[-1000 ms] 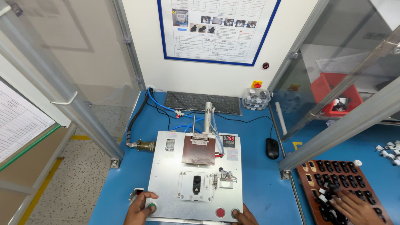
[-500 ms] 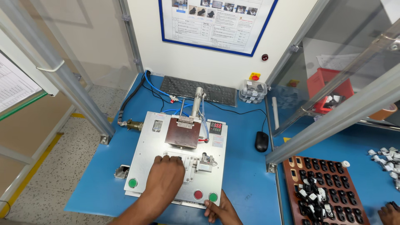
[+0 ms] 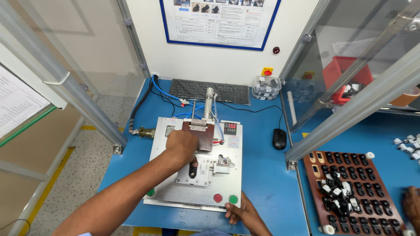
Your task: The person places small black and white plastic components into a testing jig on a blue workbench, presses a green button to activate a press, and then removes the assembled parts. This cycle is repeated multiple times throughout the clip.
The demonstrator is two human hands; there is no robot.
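Two hands are seen at a metal fixture plate (image 3: 168,192) on a blue table (image 3: 262,175). The left hand (image 3: 181,146) is curled into a loose fist over the middle of the plate, its fingers closed down onto a small black part (image 3: 193,168) that is seated in the raised holder (image 3: 199,170) just below the knuckles. Whether the part is actually pinched cannot be told, since the fingertips are hidden beneath the hand. The right hand (image 3: 243,213) is laid at the near right corner of the plate, fingers held together and empty, with the thumb just beside a green button (image 3: 233,199). A red button (image 3: 218,198) is set immediately left of that green one, and a second green button (image 3: 151,192) is found at the near left corner, partly covered by the left forearm.

Behind the left hand a brown block (image 3: 202,137) is mounted on the plate, with an upright metal cylinder (image 3: 209,99) and blue hoses (image 3: 168,94) behind it. A small red digit display (image 3: 230,127) is fixed just right of the block. A black keyboard (image 3: 209,91) is placed along the wall at the back of the table, and a black mouse (image 3: 279,139) is set to the right of the plate, well apart from it.

Beyond a metal frame post (image 3: 350,109), on the neighbouring table, a brown tray (image 3: 345,188) with rows of pockets is partly filled with small black and white parts. Another person's hand (image 3: 411,205) is visible at the right edge, just beside that tray.
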